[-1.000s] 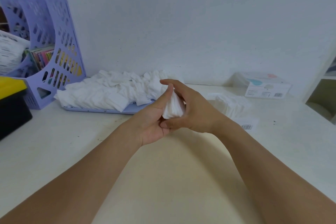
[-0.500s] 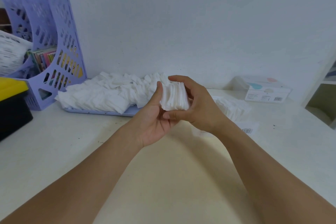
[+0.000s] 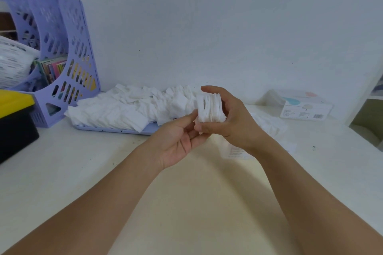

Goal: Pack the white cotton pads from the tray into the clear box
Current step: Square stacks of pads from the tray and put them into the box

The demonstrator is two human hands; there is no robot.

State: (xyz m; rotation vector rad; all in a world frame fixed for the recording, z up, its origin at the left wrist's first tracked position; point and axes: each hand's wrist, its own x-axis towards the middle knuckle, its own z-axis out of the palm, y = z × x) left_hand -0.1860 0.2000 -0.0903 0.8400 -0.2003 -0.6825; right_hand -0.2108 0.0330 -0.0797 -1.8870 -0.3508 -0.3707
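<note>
right hand (image 3: 232,119) at frame centre, grip curled round stack (image 3: 210,108) of pads, stack upright between thumb below and fingers above. left hand (image 3: 178,141) just beside, palm up, fingertips touching stack's lower edge, grip relaxed. pile (image 3: 128,107) on tray (image 3: 116,130), centre left. clear box (image 3: 269,125) behind right wrist on surface (image 3: 83,172).

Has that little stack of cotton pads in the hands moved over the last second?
Yes. The stack of pads has shifted right and slightly up, away from the lilac tray, gripped by the right hand.
</note>
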